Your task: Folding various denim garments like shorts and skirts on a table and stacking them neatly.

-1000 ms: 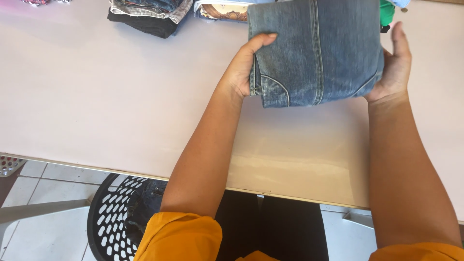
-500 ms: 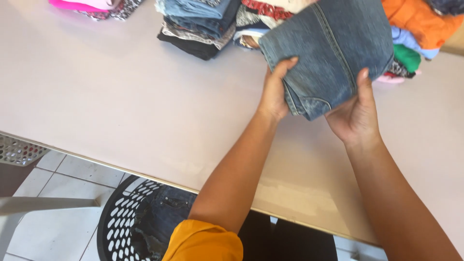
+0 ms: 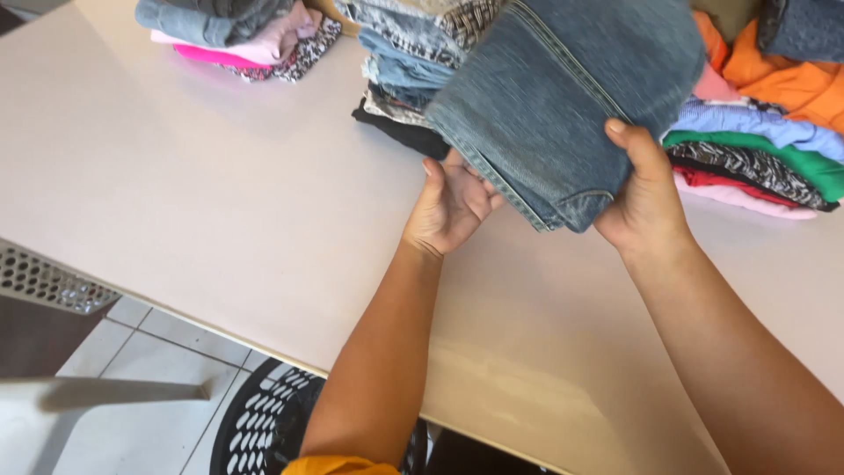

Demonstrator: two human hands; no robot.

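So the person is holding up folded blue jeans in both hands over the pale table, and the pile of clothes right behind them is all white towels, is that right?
Not quite. Both hands, left hand and right hand, do hold the folded blue jeans over the pale table, but the head view shows the pile behind them is folded denim and patterned clothes, not white towels.

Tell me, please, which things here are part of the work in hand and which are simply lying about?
In hand: folded jeans, left hand, right hand.

Lying about: denim stack, colourful stack, pink pile, black basket, table.
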